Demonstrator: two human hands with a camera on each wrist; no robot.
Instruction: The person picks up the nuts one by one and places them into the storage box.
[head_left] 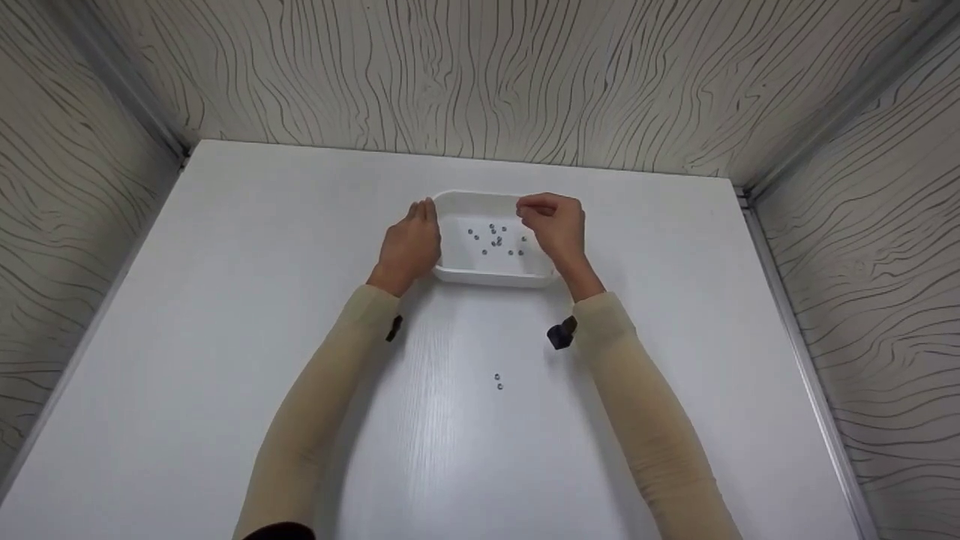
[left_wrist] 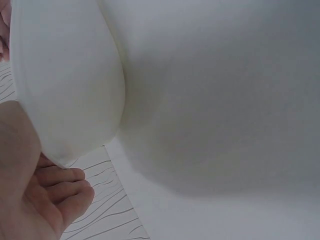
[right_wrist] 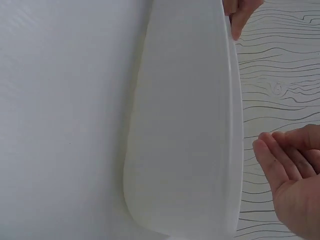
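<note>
A white rectangular tray (head_left: pixel 491 279) lies on the table, with several small shiny grey beads (head_left: pixel 499 240) scattered over its floor. At the tray's left end, my left hand (head_left: pixel 411 244) grips the wall, thumb over the rim and fingers behind it in the left wrist view. My right hand (head_left: pixel 556 227) is raised over the tray's right end. Its thumb and fingertips (right_wrist: pixel 264 140) come together; whether a bead is between them is hidden. From the right wrist view, the tray's outer wall (right_wrist: pixel 182 120) conceals the beads inside.
Two more beads (head_left: pixel 499 382) lie on the white table (head_left: pixel 420 450) in front of the tray, between the forearms. Wood-patterned panels (head_left: pixel 465 82) stand behind the table and along both sides. A small black device (head_left: pixel 560 335) sits at the right cuff.
</note>
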